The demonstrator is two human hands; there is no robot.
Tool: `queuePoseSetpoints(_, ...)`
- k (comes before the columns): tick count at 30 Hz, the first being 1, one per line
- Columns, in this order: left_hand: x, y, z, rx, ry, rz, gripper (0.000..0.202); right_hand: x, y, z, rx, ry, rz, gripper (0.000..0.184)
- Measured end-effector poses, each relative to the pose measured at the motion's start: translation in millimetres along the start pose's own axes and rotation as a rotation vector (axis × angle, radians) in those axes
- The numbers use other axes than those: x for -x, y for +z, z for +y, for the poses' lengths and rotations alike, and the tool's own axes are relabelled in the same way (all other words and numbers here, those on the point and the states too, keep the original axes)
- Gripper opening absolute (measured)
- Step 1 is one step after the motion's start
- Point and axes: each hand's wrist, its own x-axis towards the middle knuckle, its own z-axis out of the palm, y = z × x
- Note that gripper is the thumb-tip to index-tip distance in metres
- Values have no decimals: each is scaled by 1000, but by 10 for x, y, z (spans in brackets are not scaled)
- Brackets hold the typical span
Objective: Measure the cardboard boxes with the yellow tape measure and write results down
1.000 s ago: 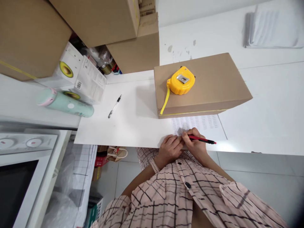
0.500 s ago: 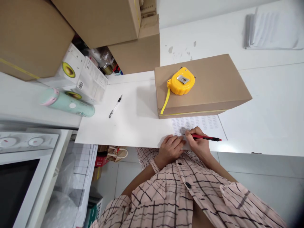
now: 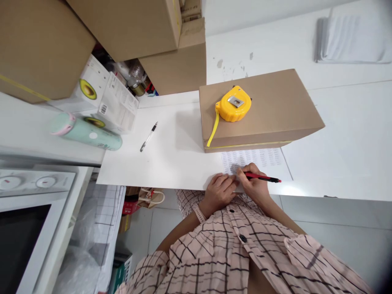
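Note:
My right hand [image 3: 254, 185] is closed round a red pen [image 3: 263, 178], its tip down on a printed sheet [image 3: 260, 159] at the table's near edge. Beside it, my left hand [image 3: 219, 192] rests on the sheet's left corner with its fingers curled and close together; nothing shows in them. Just beyond the sheet lies a flat cardboard box [image 3: 269, 110] with a yellow tape measure [image 3: 233, 104] on top, its tape end hanging over the front.
A black pen [image 3: 148, 137] lies loose on the white table [image 3: 171, 155]. At the left are a mint bottle [image 3: 87, 134], a white avocado-print carton [image 3: 104, 98] and stacked cardboard boxes [image 3: 122, 28]. Folded white bags [image 3: 352, 36] lie far right. A white appliance [image 3: 30, 204] stands lower left.
The red pen has swung a little in my right hand, its far end shifting right and then back left, as the tip moves on the sheet. My left hand has stayed put.

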Motion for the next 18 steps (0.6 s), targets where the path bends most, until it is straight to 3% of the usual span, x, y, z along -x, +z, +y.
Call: queuePoseSetpoints(18, 37, 35, -6, 8, -5, -41, 33, -8, -3, -38, -46, -5, -11, 28)
